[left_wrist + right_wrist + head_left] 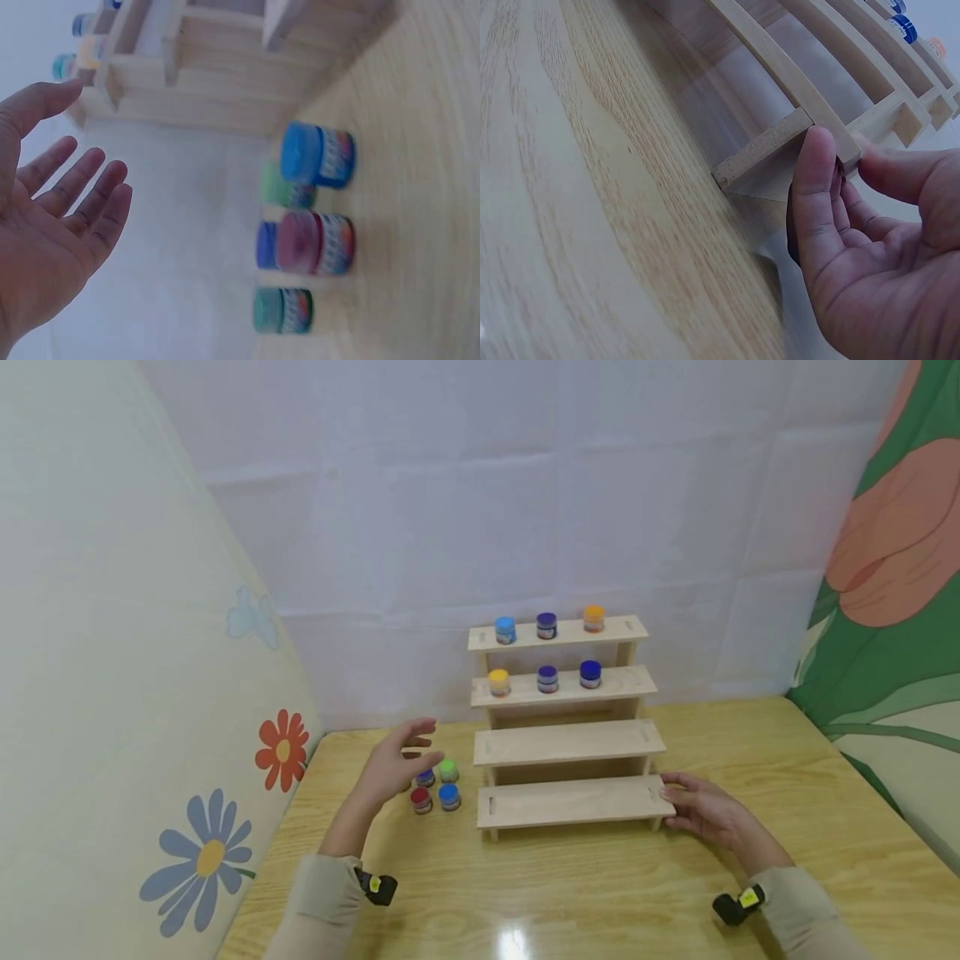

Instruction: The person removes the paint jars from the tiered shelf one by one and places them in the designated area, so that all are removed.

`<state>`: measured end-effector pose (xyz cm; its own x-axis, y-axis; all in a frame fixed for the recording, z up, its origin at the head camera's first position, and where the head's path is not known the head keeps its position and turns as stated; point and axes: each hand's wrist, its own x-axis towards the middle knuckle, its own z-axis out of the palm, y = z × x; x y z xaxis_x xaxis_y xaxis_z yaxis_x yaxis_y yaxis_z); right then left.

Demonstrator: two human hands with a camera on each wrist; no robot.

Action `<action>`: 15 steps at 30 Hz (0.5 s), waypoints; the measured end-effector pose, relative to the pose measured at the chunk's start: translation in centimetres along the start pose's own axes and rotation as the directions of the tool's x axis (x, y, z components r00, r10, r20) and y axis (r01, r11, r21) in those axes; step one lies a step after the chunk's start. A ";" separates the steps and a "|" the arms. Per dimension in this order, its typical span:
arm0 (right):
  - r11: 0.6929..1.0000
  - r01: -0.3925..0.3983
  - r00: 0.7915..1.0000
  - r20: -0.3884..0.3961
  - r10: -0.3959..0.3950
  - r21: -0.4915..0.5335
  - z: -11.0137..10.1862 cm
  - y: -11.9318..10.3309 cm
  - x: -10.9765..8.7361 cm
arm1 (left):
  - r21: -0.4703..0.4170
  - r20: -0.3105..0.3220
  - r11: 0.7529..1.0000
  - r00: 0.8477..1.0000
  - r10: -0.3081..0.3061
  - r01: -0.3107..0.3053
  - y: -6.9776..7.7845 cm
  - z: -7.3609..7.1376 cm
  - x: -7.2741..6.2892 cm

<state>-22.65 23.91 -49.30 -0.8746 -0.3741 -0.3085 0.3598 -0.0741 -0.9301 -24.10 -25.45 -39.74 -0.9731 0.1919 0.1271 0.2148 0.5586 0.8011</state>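
Observation:
My left hand [396, 766] hovers over a group of small paint jars on the table, left of the wooden stepped rack [570, 802]. Its fingers are loosely bent and nothing is between them. In the group are a red jar [422, 800], a blue jar [449, 797], a light green jar [447, 770], a purple-blue jar [426, 777], and a teal-green jar [282, 310] seen in the left wrist view. My right hand [705, 810] pinches the right end of the rack's lowest shelf, thumb above and fingers below, as the right wrist view [877, 247] shows.
On the top shelf stand a light blue jar [506, 630], a dark purple jar [547, 626] and an orange jar [594, 618]. The second shelf holds a yellow jar [498, 682], a purple jar [547, 679] and a dark blue jar [590, 674]. A white cloth [450, 527] hangs behind.

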 end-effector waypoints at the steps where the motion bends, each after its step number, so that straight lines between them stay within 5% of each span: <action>1: 1.000 0.003 1.000 0.006 -0.003 0.002 0.0 0.0 0.0 | 0.000 0.000 1.000 1.000 0.014 -0.014 0.4 0.1 0.3; 15: 1.000 0.000 1.000 -0.008 0.000 0.028 -0.1 0.1 0.1 | -0.018 -0.018 0.997 0.997 0.080 -0.080 5.1 1.6 4.2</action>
<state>-22.72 23.92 -49.48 -0.8769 -0.3671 -0.3103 0.3687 -0.0998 -0.9242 -26.96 -20.45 -36.03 -0.9542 0.2215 0.2013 0.2908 0.5265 0.7989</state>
